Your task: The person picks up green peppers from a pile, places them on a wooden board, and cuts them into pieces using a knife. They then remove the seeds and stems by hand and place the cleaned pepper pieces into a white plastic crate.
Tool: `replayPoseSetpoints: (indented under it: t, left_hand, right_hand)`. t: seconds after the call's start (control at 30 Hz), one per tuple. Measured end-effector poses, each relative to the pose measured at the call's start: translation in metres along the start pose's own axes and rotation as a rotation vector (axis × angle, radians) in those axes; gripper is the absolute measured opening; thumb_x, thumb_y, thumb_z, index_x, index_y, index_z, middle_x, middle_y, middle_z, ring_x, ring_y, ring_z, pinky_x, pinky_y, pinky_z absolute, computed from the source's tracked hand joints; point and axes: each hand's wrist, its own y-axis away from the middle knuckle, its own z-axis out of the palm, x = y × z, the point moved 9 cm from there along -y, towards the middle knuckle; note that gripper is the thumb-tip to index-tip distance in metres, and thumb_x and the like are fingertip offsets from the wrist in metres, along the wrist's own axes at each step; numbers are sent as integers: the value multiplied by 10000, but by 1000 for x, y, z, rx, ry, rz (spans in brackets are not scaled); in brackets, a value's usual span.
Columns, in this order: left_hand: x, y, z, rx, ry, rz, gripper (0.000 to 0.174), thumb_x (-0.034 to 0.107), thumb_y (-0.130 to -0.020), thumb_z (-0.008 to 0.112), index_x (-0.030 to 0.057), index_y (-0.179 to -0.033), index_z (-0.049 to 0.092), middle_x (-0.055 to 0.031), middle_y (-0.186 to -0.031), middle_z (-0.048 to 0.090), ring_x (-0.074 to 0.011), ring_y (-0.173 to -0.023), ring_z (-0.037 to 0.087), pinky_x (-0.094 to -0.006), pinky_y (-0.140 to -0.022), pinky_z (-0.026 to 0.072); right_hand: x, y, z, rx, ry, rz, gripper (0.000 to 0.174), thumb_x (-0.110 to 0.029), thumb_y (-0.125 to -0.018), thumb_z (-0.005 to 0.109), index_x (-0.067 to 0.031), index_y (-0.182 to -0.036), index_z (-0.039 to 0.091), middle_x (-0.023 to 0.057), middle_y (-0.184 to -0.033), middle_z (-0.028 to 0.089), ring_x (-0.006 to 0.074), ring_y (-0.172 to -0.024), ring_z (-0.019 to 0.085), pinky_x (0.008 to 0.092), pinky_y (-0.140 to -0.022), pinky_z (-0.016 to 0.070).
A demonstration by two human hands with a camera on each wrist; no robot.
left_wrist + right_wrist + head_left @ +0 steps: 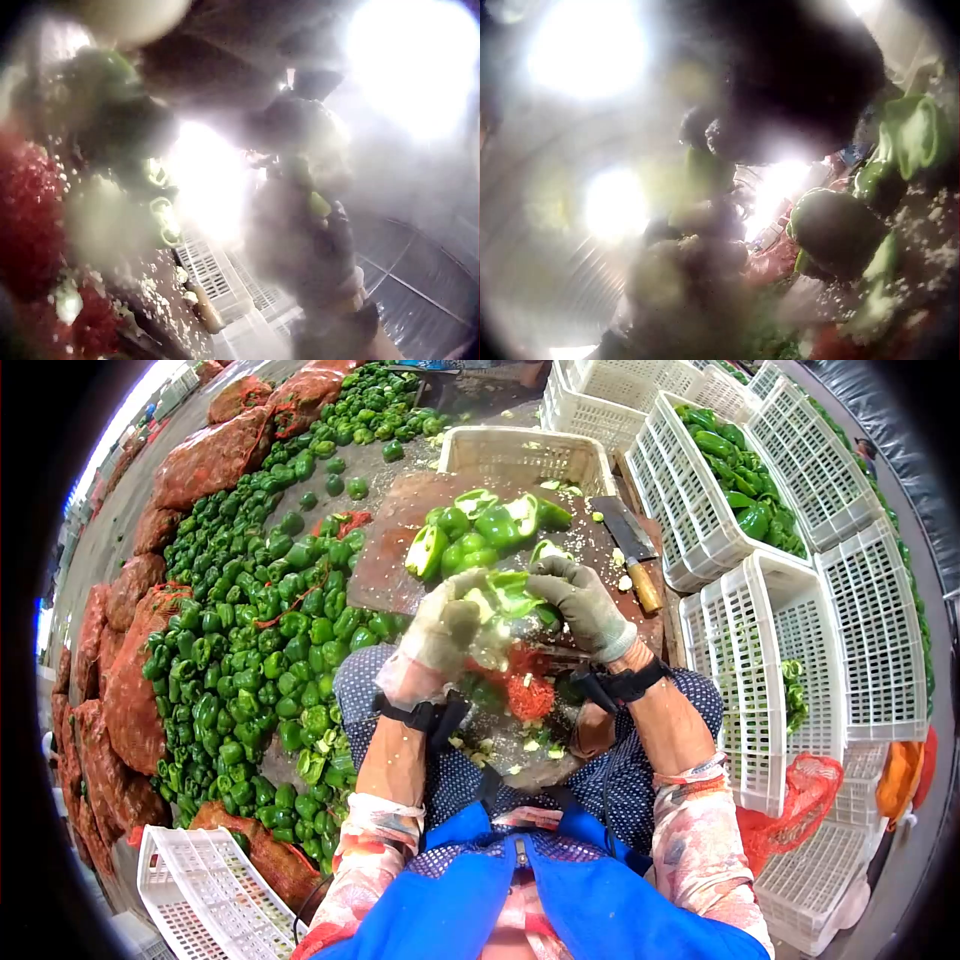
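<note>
Both hands wear pale, soiled gloves and meet over the near edge of a wet brown cutting board [395,525]. Between them is a cut-open green bell pepper [513,596], its pale inside showing. The left hand [445,625] holds its left side with curled fingers, and the right hand [585,605] pinches its right side. Cut green peppers [495,528] lie on the board just beyond. At the board's right lies a cleaver [628,538] with a wooden handle. Both wrist views are hazy with glare; the left one shows the right hand [300,232] dimly.
A large heap of green peppers [240,660] covers the floor at left, bordered by red mesh sacks [210,460]. White crates [735,680] stand at right, one with long green peppers [740,470]. Another crate [525,448] sits behind the board. Below the hands is red mesh [530,697].
</note>
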Motion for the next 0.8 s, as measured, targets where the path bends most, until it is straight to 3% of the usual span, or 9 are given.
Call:
replayPoseSetpoints:
  t: [0.17,0.23,0.27,0.4,0.5,0.57,0.67,0.73,0.8]
  left_hand:
    - [25,1,-1,16,-208,233,405,140,-838,589,-24,-1204,530,-86,-1047,593,-188,-921,594,-313,-756,532]
    - [19,3,4,63,-281,136,353,203,-916,612,-27,-1178,557,-78,-1035,630,-130,-825,605,-224,-651,495]
    - [14,3,1,68,-326,121,349,185,-921,607,-29,-1191,546,-83,-1039,630,-130,-824,609,-226,-651,499]
    - [1,7,7,43,-217,63,339,174,-922,623,13,-1206,533,-23,-914,607,-98,-750,574,-253,-635,508]
    - [-3,9,8,49,-322,-6,314,228,-927,616,45,-1176,561,5,-847,591,-89,-711,554,-253,-603,501]
    - [7,15,13,40,-488,-42,319,253,-928,607,53,-1172,566,5,-849,590,-98,-717,561,-259,-615,507]
    - [2,10,10,-22,-169,-11,316,235,-912,601,26,-1148,580,-38,-922,633,-143,-785,615,-286,-698,529]
    - [-5,8,8,-64,72,-13,308,211,-893,604,1,-1120,598,-85,-1019,657,-185,-882,650,-309,-771,543]
    - [-6,5,4,-56,-28,14,291,186,-892,599,2,-1117,605,-89,-1034,655,-194,-905,652,-312,-787,546]
  right_hand:
    - [-3,0,-7,16,186,-42,273,-198,-874,620,-1,-1063,609,2,-732,578,53,-600,498,220,-504,394]
    - [-10,1,-6,18,463,-75,318,-234,-871,624,3,-1082,602,39,-742,601,77,-618,527,249,-531,434]
    - [-8,-4,-5,51,614,-157,364,-293,-869,623,-13,-1100,595,125,-767,654,181,-669,623,328,-618,497]
    - [-19,5,18,11,787,-342,337,-336,-874,607,-69,-1081,611,207,-870,671,373,-829,657,437,-743,504]
    - [-11,2,23,-41,872,-293,333,-347,-881,596,-82,-1081,612,205,-856,666,384,-816,649,456,-731,498]
    - [-5,1,25,-74,733,-265,296,-290,-885,603,-56,-1066,615,120,-731,646,258,-698,638,385,-656,497]
    - [-1,10,30,-113,352,-30,242,-202,-879,615,-6,-1020,612,14,-732,579,61,-679,513,246,-607,436]
    - [-5,11,34,-110,208,-110,225,-188,-881,614,-4,-1009,613,8,-780,581,55,-706,500,230,-617,420]
    - [-5,12,37,-102,120,-151,190,-167,-879,612,-17,-995,618,-13,-839,579,47,-739,491,200,-631,398]
